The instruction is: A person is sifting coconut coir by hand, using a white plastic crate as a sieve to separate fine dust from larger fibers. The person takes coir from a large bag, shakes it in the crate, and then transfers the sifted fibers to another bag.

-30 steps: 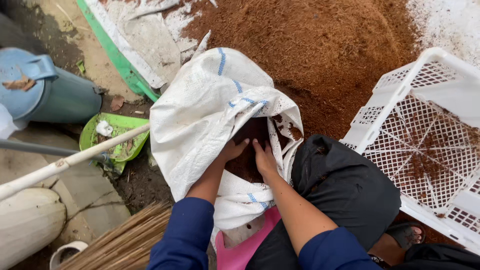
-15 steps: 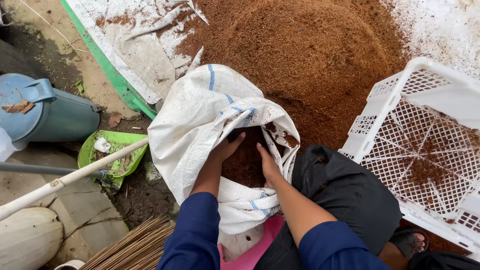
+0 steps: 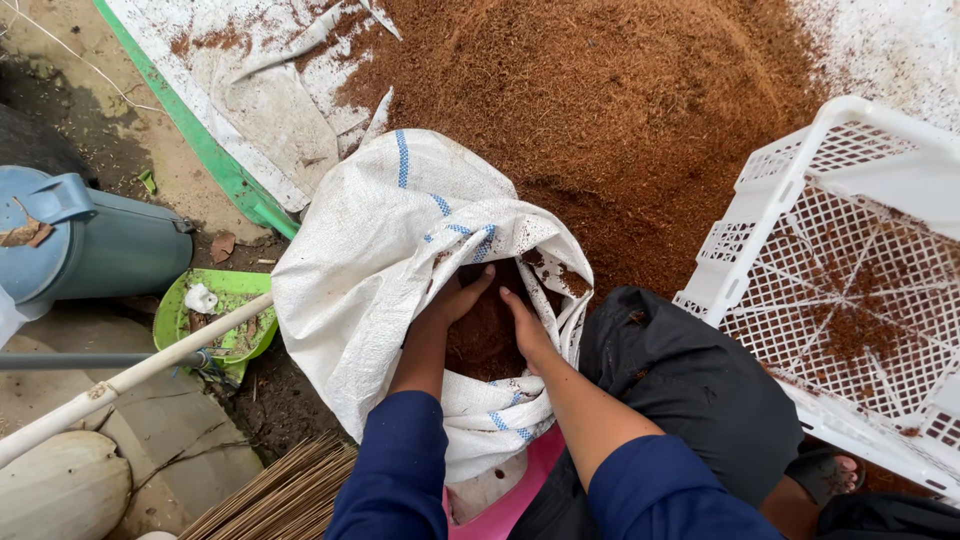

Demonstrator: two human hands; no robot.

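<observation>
At your far left stands a blue-grey watering can, with a green dustpan just beside it and a pale pole crossing over that, all well apart from your hands. Next comes the white woven sack, lying with its long axis running up and away to the left and its mouth turned toward you. Your left hand is inside that mouth, fingers loosely spread and resting on the brown fibre within; whether it grips any, you cannot tell. Your right hand sits just beside it, slightly nearer you, fingers pointing into the sack, its hold equally unclear. Beyond lies the big heap of brown fibre, and at your right a white plastic crate.
</observation>
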